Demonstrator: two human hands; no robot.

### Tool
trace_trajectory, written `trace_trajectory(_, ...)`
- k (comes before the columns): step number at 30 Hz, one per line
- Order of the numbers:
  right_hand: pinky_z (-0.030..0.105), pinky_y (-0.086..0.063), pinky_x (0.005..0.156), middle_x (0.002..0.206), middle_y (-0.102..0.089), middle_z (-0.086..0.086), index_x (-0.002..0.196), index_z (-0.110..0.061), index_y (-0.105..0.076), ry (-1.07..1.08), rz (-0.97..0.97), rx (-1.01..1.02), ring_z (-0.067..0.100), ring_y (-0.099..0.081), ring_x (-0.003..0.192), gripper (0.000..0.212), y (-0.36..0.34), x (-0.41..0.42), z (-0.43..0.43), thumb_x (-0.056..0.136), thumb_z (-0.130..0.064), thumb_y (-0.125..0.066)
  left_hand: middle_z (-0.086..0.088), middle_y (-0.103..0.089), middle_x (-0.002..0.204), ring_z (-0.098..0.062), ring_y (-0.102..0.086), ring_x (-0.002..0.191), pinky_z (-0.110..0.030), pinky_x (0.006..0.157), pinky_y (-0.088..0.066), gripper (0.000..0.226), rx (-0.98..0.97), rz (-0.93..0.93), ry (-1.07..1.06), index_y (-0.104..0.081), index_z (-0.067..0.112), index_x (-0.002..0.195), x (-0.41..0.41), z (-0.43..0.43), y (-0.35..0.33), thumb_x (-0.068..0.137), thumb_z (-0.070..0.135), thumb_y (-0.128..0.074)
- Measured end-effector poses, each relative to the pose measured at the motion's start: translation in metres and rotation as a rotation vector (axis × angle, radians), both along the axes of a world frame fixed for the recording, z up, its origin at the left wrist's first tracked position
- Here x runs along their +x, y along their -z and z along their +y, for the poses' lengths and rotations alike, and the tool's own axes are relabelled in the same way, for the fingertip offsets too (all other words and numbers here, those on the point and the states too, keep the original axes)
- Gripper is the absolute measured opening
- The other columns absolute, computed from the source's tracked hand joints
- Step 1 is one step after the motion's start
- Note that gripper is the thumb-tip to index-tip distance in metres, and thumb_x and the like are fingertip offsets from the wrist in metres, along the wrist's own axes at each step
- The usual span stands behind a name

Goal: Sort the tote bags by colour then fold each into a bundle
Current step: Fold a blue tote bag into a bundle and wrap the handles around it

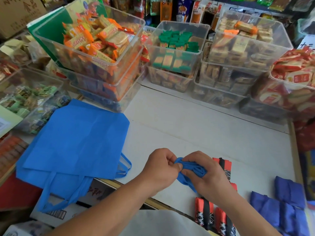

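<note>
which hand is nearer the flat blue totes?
Left. The left hand is just right of the flat blue totes; the right hand lies farther right. Both grip the blue bundle.

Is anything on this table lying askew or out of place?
The stack of flat light blue tote bags lies askew at the left, overhanging the white table's near edge, its handles dangling over it. The red bundles and dark blue bundles lie grouped at the right. Nothing looks spilled or damaged.
</note>
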State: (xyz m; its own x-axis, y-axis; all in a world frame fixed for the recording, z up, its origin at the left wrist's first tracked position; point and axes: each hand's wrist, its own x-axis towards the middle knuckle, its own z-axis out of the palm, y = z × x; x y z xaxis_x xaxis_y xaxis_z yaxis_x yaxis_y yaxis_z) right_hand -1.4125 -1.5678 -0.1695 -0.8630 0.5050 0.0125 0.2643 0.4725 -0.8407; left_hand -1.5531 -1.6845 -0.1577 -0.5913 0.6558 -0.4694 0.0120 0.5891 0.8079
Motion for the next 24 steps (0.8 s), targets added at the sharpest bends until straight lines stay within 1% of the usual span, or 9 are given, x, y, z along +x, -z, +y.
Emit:
trace_trajectory(2,0.011,-0.047,0.076,0.098,-0.065,-0.013,0.101,-0.021,-0.073,0.008,0.022,0.011,0.012,-0.065,0.096,0.027,0.0,-0.001,0.001,0.083,-0.002,-0.08,0.001,-0.068,0.081,-0.011,-0.063,0.07,-0.033,0.072,-0.06,0.007,0.024,0.112,0.016,-0.065,0.02,0.089,0.006,-0.002,0.002,0.091,0.02,-0.072)
trace_trajectory(4,0.011,-0.046,0.077,0.1,-0.064,-0.013,0.103,-0.02,-0.072,0.01,0.035,0.036,0.011,-0.064,0.097,0.028,0.001,0.001,0.001,0.083,-0.001,-0.079,0.004,-0.068,0.082,-0.012,-0.065,0.075,-0.035,0.074,-0.059,0.008,0.061,0.148,0.012,-0.063,0.023,0.089,0.009,-0.002,0.004,0.093,0.02,-0.069)
trace_trajectory(7,0.012,-0.048,0.078,0.105,-0.064,-0.015,0.11,-0.024,-0.067,0.058,0.032,0.034,0.01,-0.064,0.099,0.032,0.003,0.008,-0.006,0.087,-0.005,-0.076,0.002,-0.071,0.087,-0.013,-0.068,0.079,-0.038,0.077,-0.061,0.004,0.081,0.051,-0.028,-0.066,0.024,0.094,0.005,0.002,0.007,0.094,0.02,-0.068)
trace_trajectory(11,0.015,-0.054,0.07,0.099,-0.069,-0.022,0.106,-0.032,-0.066,0.25,0.031,-0.234,0.004,-0.067,0.089,0.032,0.007,0.01,-0.019,0.088,-0.008,-0.077,-0.004,-0.075,0.086,-0.017,-0.073,0.078,-0.044,0.079,-0.062,0.007,0.058,-0.066,-0.041,-0.072,0.019,0.094,0.001,0.004,0.011,0.097,0.018,-0.065)
trace_trajectory(14,0.018,-0.053,0.076,0.104,-0.067,-0.019,0.111,-0.031,-0.063,0.167,0.014,-0.111,0.006,-0.066,0.097,0.03,0.009,0.009,-0.022,0.091,-0.012,-0.073,-0.002,-0.074,0.084,-0.018,-0.071,0.076,-0.042,0.077,-0.062,0.011,0.049,-0.034,-0.051,-0.072,0.02,0.091,0.004,0.001,0.011,0.097,0.016,-0.063)
trace_trajectory(16,0.017,-0.051,0.08,0.107,-0.065,-0.017,0.114,-0.029,-0.062,0.081,0.021,0.022,0.011,-0.064,0.1,0.03,0.009,0.011,-0.018,0.092,-0.01,-0.071,-0.006,-0.075,0.088,-0.016,-0.069,0.071,-0.039,0.078,-0.062,0.012,0.049,-0.17,-0.079,-0.073,0.015,0.095,0.0,-0.001,0.005,0.099,0.017,-0.062)
trace_trajectory(18,0.02,-0.051,0.084,0.111,-0.064,-0.016,0.116,-0.025,-0.063,0.02,0.054,0.09,0.014,-0.064,0.103,0.032,0.004,0.013,-0.013,0.09,-0.007,-0.07,-0.009,-0.076,0.093,-0.014,-0.069,0.076,-0.034,0.077,-0.062,0.022,0.05,-0.416,-0.085,-0.075,0.008,0.101,-0.006,0.0,-0.003,0.101,0.026,-0.062)
trace_trajectory(21,0.021,-0.05,0.09,0.115,-0.064,-0.015,0.118,-0.025,-0.066,-0.055,0.078,0.106,0.015,-0.063,0.109,0.038,-0.004,0.015,-0.01,0.088,-0.002,-0.07,-0.012,-0.077,0.098,-0.014,-0.071,0.082,-0.027,0.077,-0.057,0.039,0.035,-0.567,0.015,-0.073,-0.003,0.109,-0.015,-0.002,-0.011,0.096,0.033,-0.071)
trace_trajectory(24,0.019,-0.05,0.091,0.118,-0.064,-0.015,0.117,-0.026,-0.065,-0.087,0.076,0.1,0.014,-0.063,0.112,0.035,-0.006,0.016,-0.004,0.089,-0.006,-0.07,-0.013,-0.074,0.097,-0.016,-0.068,0.082,-0.026,0.076,-0.057,0.028,0.044,-0.69,0.029,-0.071,-0.002,0.107,-0.02,-0.004,-0.014,0.095,0.023,-0.072)
